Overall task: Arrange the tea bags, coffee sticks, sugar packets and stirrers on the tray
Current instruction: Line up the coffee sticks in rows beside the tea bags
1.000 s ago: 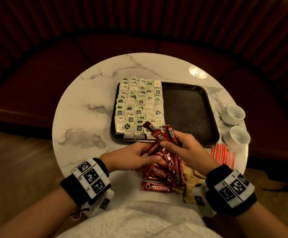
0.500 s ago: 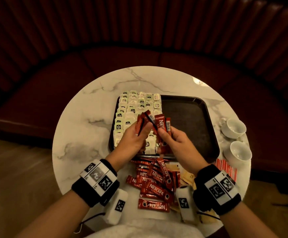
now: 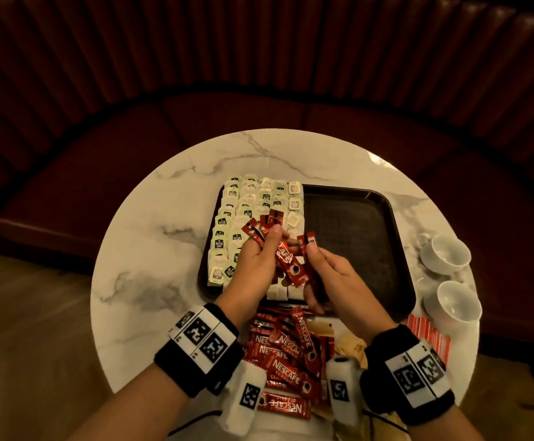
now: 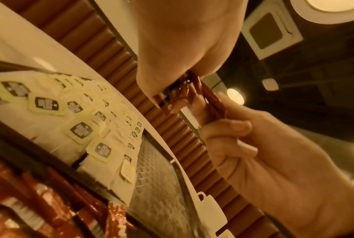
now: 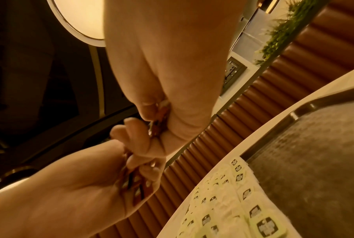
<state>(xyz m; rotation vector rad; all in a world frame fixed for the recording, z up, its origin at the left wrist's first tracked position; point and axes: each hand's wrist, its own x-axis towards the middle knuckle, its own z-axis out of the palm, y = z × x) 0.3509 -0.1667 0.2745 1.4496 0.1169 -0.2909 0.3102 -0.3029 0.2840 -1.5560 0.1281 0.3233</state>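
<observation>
Both hands, left hand (image 3: 256, 265) and right hand (image 3: 332, 281), gripped coffee sticks (image 3: 286, 259), hiding the tea bags (image 3: 253, 211) at the tray's (image 3: 399, 249) near edge; its right half lay bare.

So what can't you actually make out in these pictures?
- Number of coffee sticks held: head view, the left hand and right hand cover them; both wrist views blur them.
- Tea bags nearest the person: head view, hidden under the hands.
- Brown packets: head view, wrist gear covers them; print unreadable.
- Striped red packets: head view, right wristband cuts them off.
- Tea bag label wording: too small everywhere.
</observation>
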